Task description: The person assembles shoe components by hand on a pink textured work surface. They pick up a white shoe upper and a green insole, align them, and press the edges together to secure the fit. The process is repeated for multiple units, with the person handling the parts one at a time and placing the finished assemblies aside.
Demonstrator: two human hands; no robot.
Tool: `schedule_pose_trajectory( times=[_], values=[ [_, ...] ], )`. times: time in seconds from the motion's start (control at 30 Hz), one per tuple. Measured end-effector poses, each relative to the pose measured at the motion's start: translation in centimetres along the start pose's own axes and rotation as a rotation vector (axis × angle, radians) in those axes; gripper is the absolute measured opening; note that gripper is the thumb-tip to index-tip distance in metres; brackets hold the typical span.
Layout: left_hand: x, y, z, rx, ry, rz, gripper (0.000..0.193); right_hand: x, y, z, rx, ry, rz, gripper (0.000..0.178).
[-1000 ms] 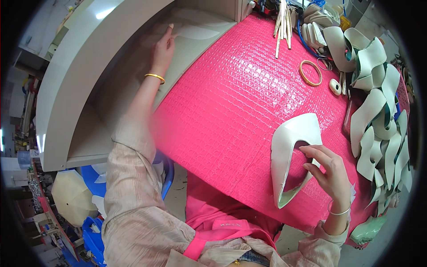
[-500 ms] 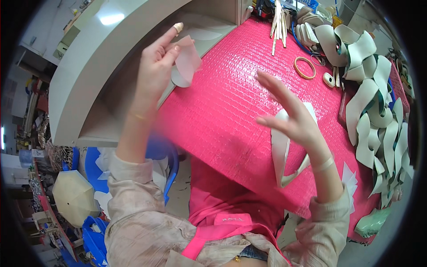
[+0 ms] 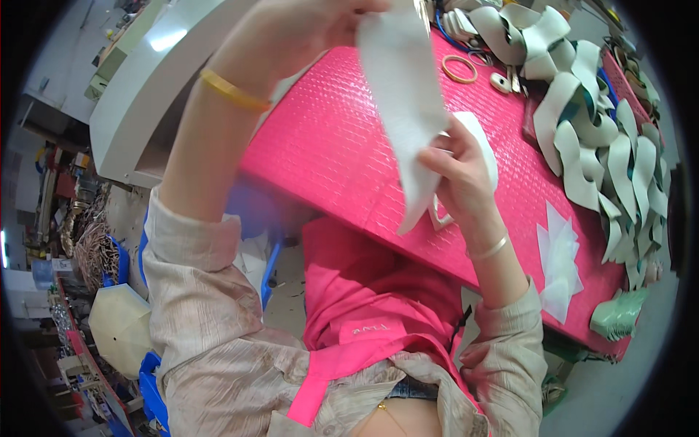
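A long, thin white strip [image 3: 400, 95] hangs in the air over the pink table, wide at the top and tapering to a point below. Raised at the top edge of the view, my left hand [image 3: 328, 25] is closed on the strip's upper end; its fingertips are partly cut off. My right hand [image 3: 466, 171] pinches the strip's right edge lower down, thumb in front. Behind the right hand lies a white curved piece [image 3: 483, 142], mostly covered by that hand.
Stacked wavy pale pieces [image 3: 564, 146] line the table's right side. Thin white sheets [image 3: 559, 266] lie near the right edge. A tape ring [image 3: 459, 69] and a small white device [image 3: 500, 82] sit farther back. A curved grey cabinet [image 3: 160, 80] borders the pink tabletop [image 3: 328, 146] at left.
My left hand has moved up and right from the cabinet's opening, where it held a thin translucent piece. My right hand was open above the table and now pinches the strip.
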State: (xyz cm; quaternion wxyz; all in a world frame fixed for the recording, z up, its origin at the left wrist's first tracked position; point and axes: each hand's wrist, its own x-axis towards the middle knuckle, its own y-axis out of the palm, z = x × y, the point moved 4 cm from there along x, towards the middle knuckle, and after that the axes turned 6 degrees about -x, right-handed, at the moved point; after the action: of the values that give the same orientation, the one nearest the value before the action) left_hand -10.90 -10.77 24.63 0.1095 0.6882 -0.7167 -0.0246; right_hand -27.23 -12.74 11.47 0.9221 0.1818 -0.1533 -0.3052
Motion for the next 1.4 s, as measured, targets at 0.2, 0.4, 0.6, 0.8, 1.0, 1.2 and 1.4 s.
schedule_pose_trajectory(
  times=[0.2,0.4,0.6,0.8,1.0,1.2,1.4],
  values=[
    [3.2,6.7,9.4,1.231,0.510,-0.176,0.039,-11.2,-8.3,3.4,-0.038,0.039,-0.566,0.029],
    [-3.3,10.5,19.9,1.394,0.153,0.810,0.038,-16.8,-14.3,3.8,0.011,0.073,-0.736,0.030],
    [-0.8,10.7,14.9,0.443,-0.153,0.458,0.038,-11.5,-13.6,5.2,-0.048,-0.248,-0.608,0.033],
    [-0.9,10.1,12.6,0.020,-0.013,0.144,0.046,-6.5,-7.0,6.3,-0.176,-0.502,-0.440,0.030],
    [-0.8,9.9,13.3,-0.200,0.010,0.033,0.059,-5.3,-4.5,6.0,-0.341,-0.572,-0.393,0.030],
    [-1.1,10.5,13.5,-0.322,0.000,-0.013,0.064,-5.5,-4.4,5.9,-0.429,-0.536,-0.514,0.032],
    [-1.0,10.5,12.8,-0.087,-0.035,0.017,0.042,-5.6,-3.9,6.0,-0.548,-0.518,-0.566,0.041]
  ],
)
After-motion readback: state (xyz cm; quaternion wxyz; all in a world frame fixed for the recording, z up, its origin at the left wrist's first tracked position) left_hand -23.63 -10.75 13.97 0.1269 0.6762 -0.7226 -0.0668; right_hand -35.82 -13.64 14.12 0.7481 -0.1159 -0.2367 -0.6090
